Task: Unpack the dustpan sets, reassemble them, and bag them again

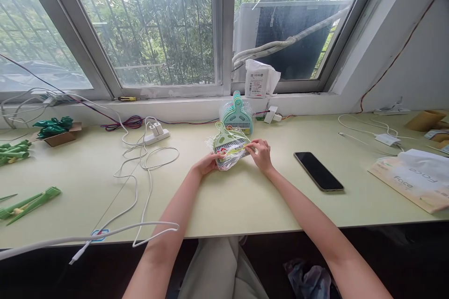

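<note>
Between my two hands is a small green dustpan and brush set [229, 141] in a clear plastic wrapper, tilted up off the table. My left hand [207, 163] grips its lower left edge, the thumb lying over the front. On the right side, my right hand [260, 153] pinches the wrapper [242, 150] near a yellow label. Right behind it, a stack of similar wrapped dustpan sets [239, 114] in teal and green stands against the window ledge.
A black phone [318, 171] and a tissue pack [409, 180] lie to the right. White cables [136, 177] and a power strip [156, 136] spread over the left. Further left are a small carton [63, 136] and green plastic pieces [33, 203]. A white box [257, 83] stands on the ledge.
</note>
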`<state>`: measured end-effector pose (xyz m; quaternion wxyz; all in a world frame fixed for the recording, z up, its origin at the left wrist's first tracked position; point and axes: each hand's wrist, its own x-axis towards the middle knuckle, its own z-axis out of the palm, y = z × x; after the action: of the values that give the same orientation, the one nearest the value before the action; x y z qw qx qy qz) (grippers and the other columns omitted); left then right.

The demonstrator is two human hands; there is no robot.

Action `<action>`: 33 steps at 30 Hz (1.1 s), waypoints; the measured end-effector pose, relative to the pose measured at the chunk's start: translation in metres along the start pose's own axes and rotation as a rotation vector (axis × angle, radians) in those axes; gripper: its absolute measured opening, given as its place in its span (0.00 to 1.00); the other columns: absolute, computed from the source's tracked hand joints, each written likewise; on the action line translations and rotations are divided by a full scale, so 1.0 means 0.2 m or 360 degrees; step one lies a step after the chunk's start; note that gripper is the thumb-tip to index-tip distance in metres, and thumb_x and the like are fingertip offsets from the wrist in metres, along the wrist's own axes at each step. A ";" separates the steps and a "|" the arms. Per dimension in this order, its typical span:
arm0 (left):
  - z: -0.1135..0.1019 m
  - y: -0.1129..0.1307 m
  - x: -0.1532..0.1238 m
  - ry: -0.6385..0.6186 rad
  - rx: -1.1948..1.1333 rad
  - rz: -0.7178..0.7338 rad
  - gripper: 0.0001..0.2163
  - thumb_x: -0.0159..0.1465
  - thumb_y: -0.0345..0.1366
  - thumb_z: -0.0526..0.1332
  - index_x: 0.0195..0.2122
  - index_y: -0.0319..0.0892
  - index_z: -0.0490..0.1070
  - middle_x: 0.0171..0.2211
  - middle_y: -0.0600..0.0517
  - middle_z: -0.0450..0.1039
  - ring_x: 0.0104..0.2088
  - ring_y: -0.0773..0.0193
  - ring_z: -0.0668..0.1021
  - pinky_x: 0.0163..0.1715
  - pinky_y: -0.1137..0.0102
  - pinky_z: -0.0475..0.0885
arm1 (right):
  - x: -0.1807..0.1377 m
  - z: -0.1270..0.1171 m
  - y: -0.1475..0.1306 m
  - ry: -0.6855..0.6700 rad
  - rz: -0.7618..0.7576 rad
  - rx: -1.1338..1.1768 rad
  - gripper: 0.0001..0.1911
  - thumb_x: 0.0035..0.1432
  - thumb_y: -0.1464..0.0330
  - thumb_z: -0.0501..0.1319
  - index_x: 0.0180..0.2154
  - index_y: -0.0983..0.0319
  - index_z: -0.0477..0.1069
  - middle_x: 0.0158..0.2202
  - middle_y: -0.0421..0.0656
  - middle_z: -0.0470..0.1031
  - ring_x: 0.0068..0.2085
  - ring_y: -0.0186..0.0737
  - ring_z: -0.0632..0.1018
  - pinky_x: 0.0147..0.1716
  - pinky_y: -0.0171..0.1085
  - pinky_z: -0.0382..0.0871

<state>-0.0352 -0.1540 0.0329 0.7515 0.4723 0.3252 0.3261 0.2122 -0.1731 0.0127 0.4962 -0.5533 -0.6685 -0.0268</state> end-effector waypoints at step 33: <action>0.02 0.00 0.01 -0.0098 0.0171 -0.0081 0.20 0.51 0.31 0.66 0.47 0.38 0.68 0.34 0.47 0.77 0.30 0.63 0.79 0.29 0.70 0.77 | 0.03 -0.07 0.07 -0.0839 0.1229 0.1713 0.16 0.46 0.70 0.68 0.40 0.65 0.75 0.40 0.48 0.80 0.37 0.43 0.81 0.36 0.40 0.79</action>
<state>-0.0299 -0.1546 0.0335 0.7429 0.5133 0.3309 0.2742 0.2327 -0.1716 0.0160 0.4963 -0.4169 -0.4431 0.6193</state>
